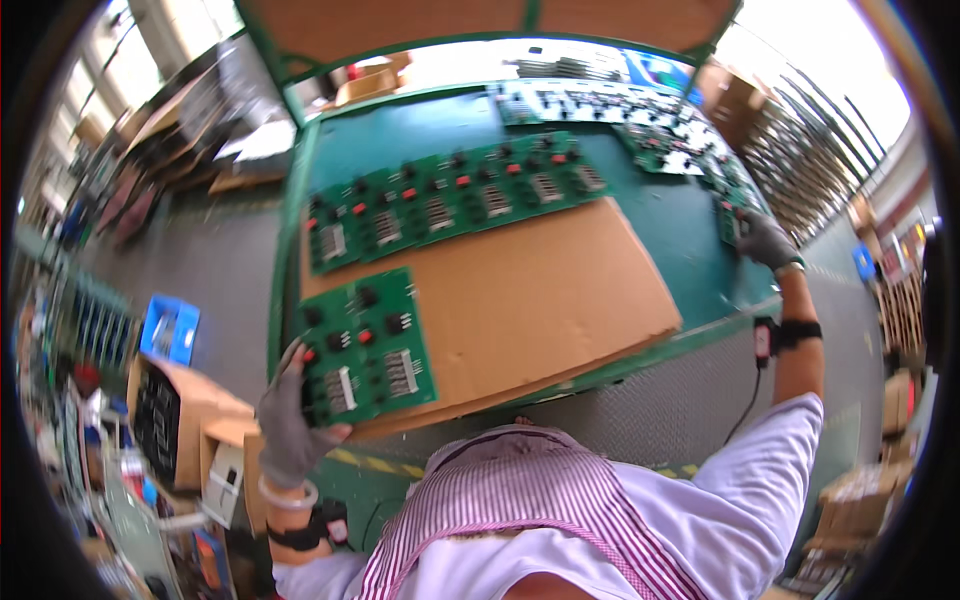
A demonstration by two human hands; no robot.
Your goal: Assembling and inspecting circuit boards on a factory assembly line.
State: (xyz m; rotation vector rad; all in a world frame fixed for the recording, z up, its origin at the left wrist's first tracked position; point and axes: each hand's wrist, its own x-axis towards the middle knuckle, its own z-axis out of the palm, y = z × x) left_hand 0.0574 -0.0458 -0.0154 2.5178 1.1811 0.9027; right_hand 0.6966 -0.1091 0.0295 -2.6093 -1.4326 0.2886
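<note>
The workshop floor left of the cardboard sheet (530,290) carries a blue bin (155,330) and, nearer the person, an open carton (190,420). The cardboard sheet lies flat on a green table (700,270) and serves as reference for all positions below.

Left hand (290,415): gloved, at the front left corner of the sheet, fingers on the left edge of a pair of circuit boards (372,375), thumb at their front edge. The pair lies to the right of this hand, side by side, long axis running front to back; the left hand is much the nearer.

A row of boards (415,215) runs along the rear edge of the sheet, apart from the pair.

Right hand (768,243): gloved, right of the sheet, fingertips at a small board (729,218) on their left. Whether either hand has closed on a board cannot be told from this view.

Beyond the table, farther right of the sheet, stand metal rods (815,170).
</note>
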